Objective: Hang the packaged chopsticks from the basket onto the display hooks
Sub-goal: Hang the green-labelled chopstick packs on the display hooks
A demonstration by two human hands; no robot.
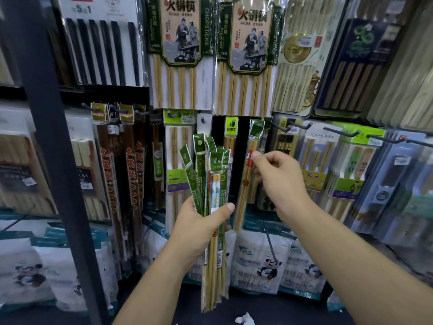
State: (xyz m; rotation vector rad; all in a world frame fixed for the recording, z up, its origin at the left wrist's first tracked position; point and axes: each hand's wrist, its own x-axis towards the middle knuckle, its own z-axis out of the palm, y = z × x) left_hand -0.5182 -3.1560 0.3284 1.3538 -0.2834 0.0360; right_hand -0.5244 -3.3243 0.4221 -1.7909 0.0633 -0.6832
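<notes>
Now, against the display rack [241,137], the left grip [201,221] at centre clutches the upright bundle of packets [210,174], while the right grip [278,174], nearer the dark hook [280,127], pinches a single packet [249,165], held vertical with its header uppermost.

carrier: display hooks [341,132] | on them: hanging chopstick packs [180,55] | dark surface below [164,308]: white panda-print bags [260,259], crumpled white scrap [244,321]

Dark gap between crowded hanging packs [174,148]; black post [49,137] at left.
</notes>
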